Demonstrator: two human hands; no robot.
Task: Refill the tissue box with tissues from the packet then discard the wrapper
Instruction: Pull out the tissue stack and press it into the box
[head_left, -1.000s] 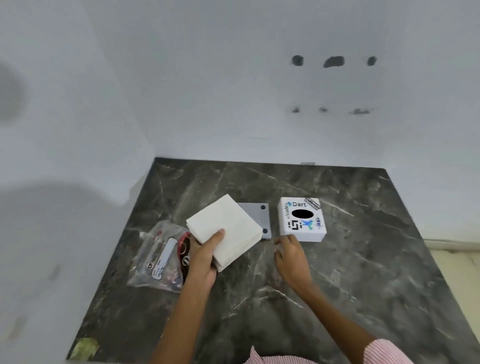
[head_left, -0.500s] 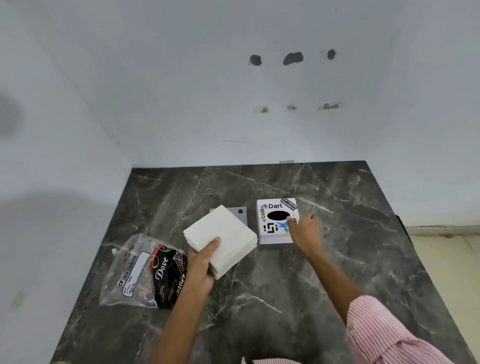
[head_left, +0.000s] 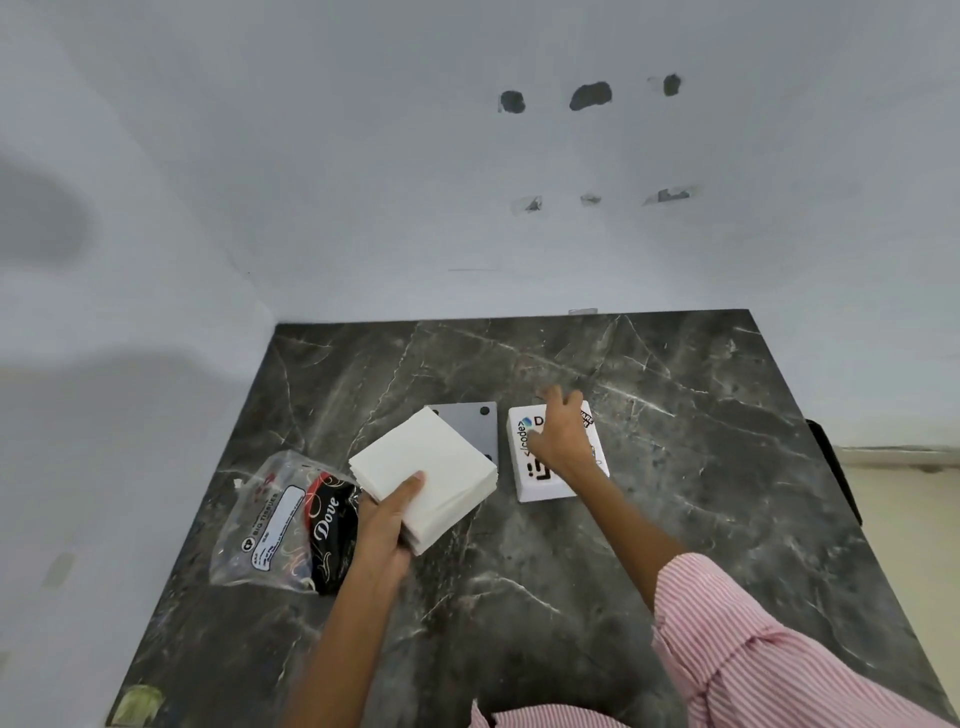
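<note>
left hand (head_left: 382, 530): clamps the tissue stack (head_left: 423, 470), thumb on top;
right hand (head_left: 558, 439): fingers spread, lying over the tissue box (head_left: 540, 480)

Your left hand (head_left: 387, 525) is closed around a stack, thumb on top, arm bare. Your right hand (head_left: 558, 436) reaches forward, fingers spread, palm down. That arm wears a pink striped sleeve (head_left: 727, 639).

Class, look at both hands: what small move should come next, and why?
Probably the right hand should take hold of the tissue box and lift it, so the box can be opened. It rests on the box top, over the slot. The left hand already holds the tissue stack, and the wrapper lies emptied.
</note>
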